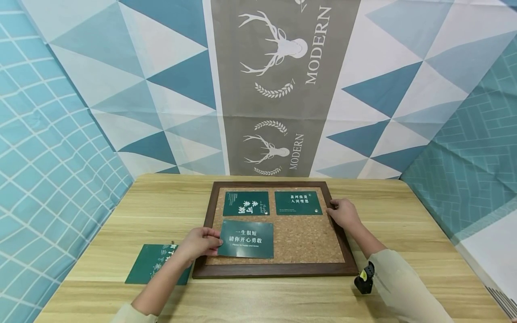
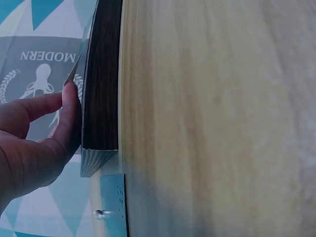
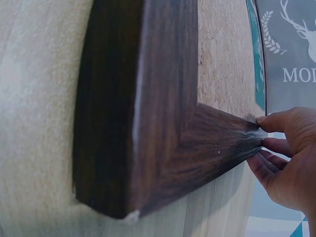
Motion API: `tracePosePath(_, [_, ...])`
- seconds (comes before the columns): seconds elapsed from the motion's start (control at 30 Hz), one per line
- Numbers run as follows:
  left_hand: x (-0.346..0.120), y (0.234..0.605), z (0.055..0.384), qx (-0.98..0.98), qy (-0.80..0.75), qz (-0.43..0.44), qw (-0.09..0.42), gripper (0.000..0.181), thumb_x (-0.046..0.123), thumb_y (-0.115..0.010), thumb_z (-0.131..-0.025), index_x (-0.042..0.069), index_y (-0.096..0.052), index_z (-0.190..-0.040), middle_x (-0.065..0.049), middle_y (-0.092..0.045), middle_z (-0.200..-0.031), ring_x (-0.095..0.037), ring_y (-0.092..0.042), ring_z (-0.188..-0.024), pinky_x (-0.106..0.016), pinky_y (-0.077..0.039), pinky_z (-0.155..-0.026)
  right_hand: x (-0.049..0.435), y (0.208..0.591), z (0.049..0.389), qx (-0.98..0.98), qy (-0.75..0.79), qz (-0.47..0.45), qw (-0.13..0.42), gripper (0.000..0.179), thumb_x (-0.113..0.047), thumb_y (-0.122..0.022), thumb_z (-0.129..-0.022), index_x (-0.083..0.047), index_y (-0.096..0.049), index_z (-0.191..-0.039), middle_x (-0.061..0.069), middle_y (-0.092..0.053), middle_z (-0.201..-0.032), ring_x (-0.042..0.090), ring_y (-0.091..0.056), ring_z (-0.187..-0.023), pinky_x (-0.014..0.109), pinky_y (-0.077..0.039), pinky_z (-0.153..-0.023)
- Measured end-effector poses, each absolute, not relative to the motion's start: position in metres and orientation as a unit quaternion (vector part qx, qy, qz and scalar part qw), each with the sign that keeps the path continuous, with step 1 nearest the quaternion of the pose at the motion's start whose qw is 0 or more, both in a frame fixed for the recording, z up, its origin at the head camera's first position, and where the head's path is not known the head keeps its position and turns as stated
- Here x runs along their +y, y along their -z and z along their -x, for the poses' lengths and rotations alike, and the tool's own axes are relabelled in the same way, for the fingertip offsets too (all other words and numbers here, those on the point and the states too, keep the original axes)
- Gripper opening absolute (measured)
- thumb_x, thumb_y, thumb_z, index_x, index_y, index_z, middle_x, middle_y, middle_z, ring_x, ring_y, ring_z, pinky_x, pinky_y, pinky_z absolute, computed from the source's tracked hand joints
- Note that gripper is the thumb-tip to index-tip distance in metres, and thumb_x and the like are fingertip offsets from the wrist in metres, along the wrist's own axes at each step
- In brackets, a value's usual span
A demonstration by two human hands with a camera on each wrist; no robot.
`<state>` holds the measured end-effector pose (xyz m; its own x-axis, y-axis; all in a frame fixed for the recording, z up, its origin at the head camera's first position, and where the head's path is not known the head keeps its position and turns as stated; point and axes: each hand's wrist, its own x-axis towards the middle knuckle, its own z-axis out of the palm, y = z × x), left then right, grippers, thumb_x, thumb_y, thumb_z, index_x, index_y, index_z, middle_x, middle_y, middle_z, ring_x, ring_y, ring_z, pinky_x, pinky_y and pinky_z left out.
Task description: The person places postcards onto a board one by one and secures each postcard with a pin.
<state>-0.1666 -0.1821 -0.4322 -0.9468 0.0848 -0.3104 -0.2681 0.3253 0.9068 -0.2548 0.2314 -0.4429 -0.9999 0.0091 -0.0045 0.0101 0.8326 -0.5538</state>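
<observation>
My left hand [image 1: 199, 243] pinches the left edge of a green card [image 1: 247, 251] with white lettering between thumb and fingers. That card lies over the lower left of a cork board [image 1: 308, 242] with a dark brown wooden frame [image 3: 168, 98]. In the left wrist view the card's edge shows thin at my fingertips, beside the frame. My right hand [image 1: 345, 214] grips the frame's right side, thumb on top and fingers along the outer side. Two more green cards, an upper left card [image 1: 238, 204] and an upper right card [image 1: 299, 206], lie on the cork, with small pins at their corners.
Another green card [image 1: 141, 264] lies on the wooden table [image 1: 258, 298] left of the board, partly hidden under my left forearm. A small shiny pin [image 2: 100, 214] shows by it. A patterned cloth backdrop [image 1: 181, 89] stands behind the table. A black wrist device [image 1: 365, 279] sits at my right sleeve.
</observation>
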Motion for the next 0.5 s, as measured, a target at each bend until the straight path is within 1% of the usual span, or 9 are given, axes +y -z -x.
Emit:
tracePosePath(0.2, [-0.1792, 0.4329, 0.1682, 0.801, -0.577, 0.072, 0.146, 0.025, 0.001, -0.061, -0.085, -0.011, -0.058, -0.107, -0.013, -0.061, -0.085, -0.015, -0.06, -0.063, -0.029, -0.057, -0.062, 0.2327, 0.4419, 0.2565, 0.957, 0.289, -0.004, 0.001, 0.043, -0.013, -0.056, -0.092, 0.011, -0.05, -0.127, 0.031, -0.053, -0.124, 0.043, -0.054, -0.111, 0.05, -0.05, -0.086])
tracePosePath(0.5, [-0.176, 0.4315, 0.1681, 0.804, -0.57, 0.084, 0.144, 0.023, -0.001, -0.061, -0.085, -0.01, -0.058, -0.105, -0.013, -0.063, -0.081, -0.015, -0.059, -0.063, -0.029, -0.057, -0.06, 0.2329, 0.4422, 0.2566, 0.958, 0.288, -0.002, -0.001, 0.043, -0.012, -0.056, -0.092, 0.012, -0.05, -0.127, 0.032, -0.053, -0.124, 0.044, -0.054, -0.111, 0.05, -0.05, -0.086])
